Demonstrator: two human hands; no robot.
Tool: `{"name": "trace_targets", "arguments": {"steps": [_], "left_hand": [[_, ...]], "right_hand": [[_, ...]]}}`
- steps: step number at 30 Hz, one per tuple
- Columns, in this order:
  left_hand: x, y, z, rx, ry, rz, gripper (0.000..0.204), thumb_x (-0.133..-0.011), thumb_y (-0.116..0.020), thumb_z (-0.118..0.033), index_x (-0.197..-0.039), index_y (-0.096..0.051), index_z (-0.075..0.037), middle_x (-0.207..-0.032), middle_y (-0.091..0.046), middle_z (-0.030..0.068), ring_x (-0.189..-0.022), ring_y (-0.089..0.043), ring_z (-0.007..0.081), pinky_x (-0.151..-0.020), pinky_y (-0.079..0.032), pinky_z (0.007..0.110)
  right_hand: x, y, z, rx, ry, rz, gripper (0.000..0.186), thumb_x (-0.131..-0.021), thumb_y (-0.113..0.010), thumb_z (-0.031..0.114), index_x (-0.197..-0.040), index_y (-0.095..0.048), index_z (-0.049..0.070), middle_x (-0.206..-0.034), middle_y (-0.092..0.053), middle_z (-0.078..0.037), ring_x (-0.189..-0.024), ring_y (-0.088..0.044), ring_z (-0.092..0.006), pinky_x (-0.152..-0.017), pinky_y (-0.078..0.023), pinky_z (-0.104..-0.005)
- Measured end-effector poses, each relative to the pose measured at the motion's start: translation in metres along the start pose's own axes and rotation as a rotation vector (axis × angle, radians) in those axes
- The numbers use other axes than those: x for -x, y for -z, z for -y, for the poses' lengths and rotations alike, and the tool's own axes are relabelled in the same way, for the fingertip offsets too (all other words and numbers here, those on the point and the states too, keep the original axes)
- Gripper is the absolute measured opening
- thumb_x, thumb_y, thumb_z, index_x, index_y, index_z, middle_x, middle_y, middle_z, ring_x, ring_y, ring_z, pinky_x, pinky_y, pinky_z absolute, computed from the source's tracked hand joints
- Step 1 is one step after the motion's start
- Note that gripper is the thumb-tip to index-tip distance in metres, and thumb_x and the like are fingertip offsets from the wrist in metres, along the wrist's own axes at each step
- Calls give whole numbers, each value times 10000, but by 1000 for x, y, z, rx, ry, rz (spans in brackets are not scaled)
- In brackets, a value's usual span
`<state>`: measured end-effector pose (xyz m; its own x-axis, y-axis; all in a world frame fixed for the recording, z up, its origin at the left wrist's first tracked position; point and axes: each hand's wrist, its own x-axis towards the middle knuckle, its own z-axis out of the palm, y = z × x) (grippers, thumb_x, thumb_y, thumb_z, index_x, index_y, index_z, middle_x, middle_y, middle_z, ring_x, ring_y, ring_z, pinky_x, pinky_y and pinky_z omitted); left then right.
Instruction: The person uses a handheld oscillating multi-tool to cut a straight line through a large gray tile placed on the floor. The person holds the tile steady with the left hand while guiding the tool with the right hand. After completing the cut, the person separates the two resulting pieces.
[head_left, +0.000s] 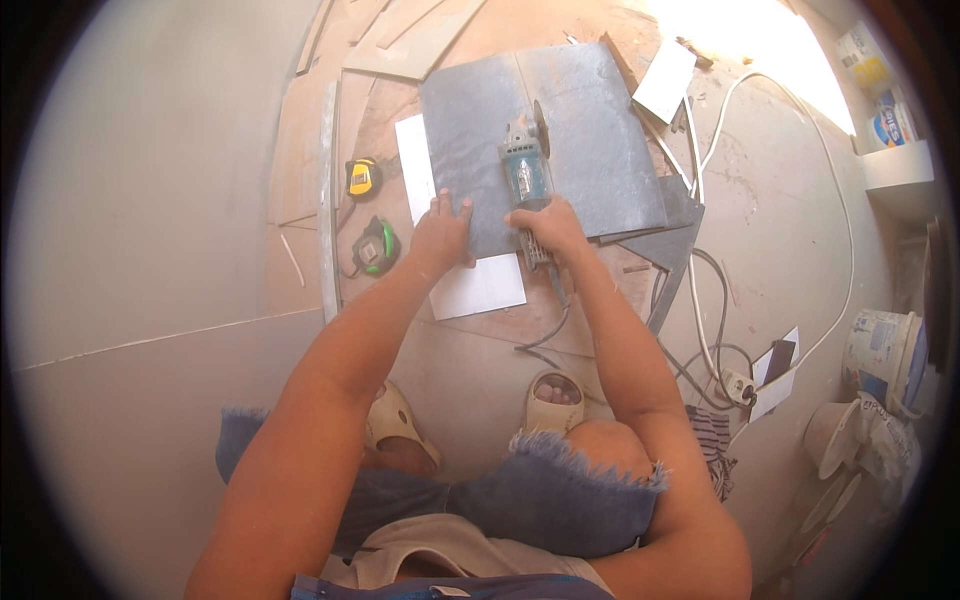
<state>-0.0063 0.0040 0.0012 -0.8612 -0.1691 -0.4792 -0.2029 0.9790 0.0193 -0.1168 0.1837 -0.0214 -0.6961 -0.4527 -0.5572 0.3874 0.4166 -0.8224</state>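
My right hand (545,225) grips a teal angle grinder (524,170), whose disc (542,128) stands on edge over a large grey stone-look tile (610,130) along a thin line across it. My left hand (445,230) holds the lower left corner of that tile, thumb at its edge. White boards (475,290) stick out from under the tile at left and bottom, and darker slabs (672,240) at right. A yellow tape measure (363,178) and a green-and-black one (375,245) lie left of my left hand. The grinder's cord (545,335) trails toward me.
A long metal straightedge (329,200) and board offcuts (400,55) lie left and behind. Cables (848,250) loop right to a socket strip (740,388). Buckets (875,345), bags (890,450) and a ledge (895,165) line the right side. My sandalled feet (555,400) are below.
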Motion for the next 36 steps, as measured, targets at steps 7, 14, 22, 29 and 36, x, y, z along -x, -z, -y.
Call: {"name": "trace_targets", "arguments": {"steps": [7,14,22,29,36], "left_hand": [[-2,-2,0,-20,1,6,1126,-624,-912,-382,-1535,-331,-62,-1539,-272,374,-1413,-375,476,-1092,-444,453],[-6,-7,1,1,35,27,1139,-605,-915,-360,-1547,-326,-108,-1567,-245,349,-1430,-353,463,-1125,-404,451],[-5,-7,1,-5,18,4,1128,-604,-917,-363,-1536,-346,-85,-1554,-267,355,-1424,-359,469,-1111,-421,452],[-4,-4,0,6,34,23,1123,-605,-921,-362,-1536,-352,-99,-1566,-264,334,-1433,-351,455,-1112,-424,452],[-3,-7,2,8,26,-6,1125,-604,-921,-355,-1534,-345,-92,-1557,-265,347,-1423,-362,466,-1086,-450,458]], "right_hand": [[15,-2,-4,36,74,-66,488,-678,-809,203,-1043,-651,-80,-870,-677,-133,-740,-643,-205,-668,-515,-340],[25,-2,-14,24,61,-81,479,-687,-806,226,-1022,-658,-83,-873,-684,-136,-761,-656,-203,-680,-517,-328],[36,1,-14,43,74,-39,509,-675,-818,244,-1041,-648,-65,-899,-683,-139,-767,-656,-209,-707,-514,-342],[42,-1,-29,105,37,-99,592,-665,-828,240,-1112,-615,-84,-937,-677,-160,-797,-649,-214,-733,-520,-344],[58,0,-25,32,46,-56,650,-658,-834,235,-1157,-591,-104,-990,-668,-172,-855,-651,-224,-760,-525,-346]]}}
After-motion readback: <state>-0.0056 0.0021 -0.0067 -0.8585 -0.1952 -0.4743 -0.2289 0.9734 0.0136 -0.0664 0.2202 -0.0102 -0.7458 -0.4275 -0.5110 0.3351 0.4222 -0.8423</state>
